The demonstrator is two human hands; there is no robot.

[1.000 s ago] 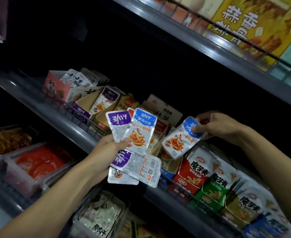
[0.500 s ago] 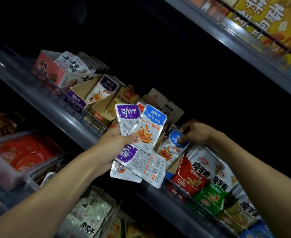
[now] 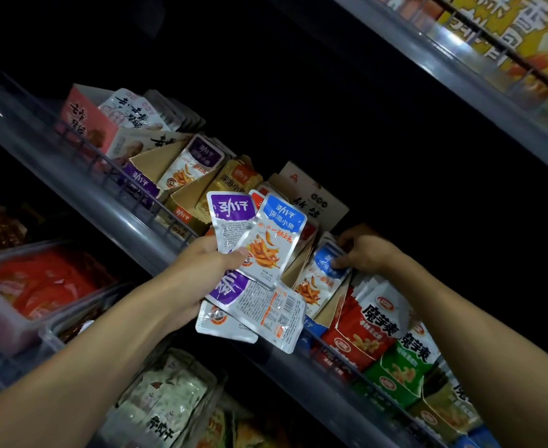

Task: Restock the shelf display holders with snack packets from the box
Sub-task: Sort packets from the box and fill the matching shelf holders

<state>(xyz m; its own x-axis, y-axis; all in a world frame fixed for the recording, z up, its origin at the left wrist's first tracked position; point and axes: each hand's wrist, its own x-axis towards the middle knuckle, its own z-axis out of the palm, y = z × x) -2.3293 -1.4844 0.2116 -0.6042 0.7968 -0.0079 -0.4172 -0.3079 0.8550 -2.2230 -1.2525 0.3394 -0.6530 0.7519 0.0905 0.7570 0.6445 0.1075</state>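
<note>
We are pushing a blue-topped packet (image 3: 322,279) down into the cardboard display holder (image 3: 326,310) with our right hand (image 3: 364,253), fingers pinching the packet's upper edge. Just left of that holder, our left hand (image 3: 201,270) is clutching a loose fan of packets (image 3: 253,266) — purple and blue ones, some showing their printed backs.

The fan is looking like the weak point: the lowest packets are hanging below the hand, out in front of the shelf rail (image 3: 130,221), and any slackening of the thumb could be dropping them toward the trays below the holder. The blue-topped packet is also sitting tilted against its neighbours — forcing it could be creasing it or tearing the holder's thin front flap. The red packets (image 3: 368,328) just right of the holder are crowding it, so a sideways nudge may be toppling them.
</note>
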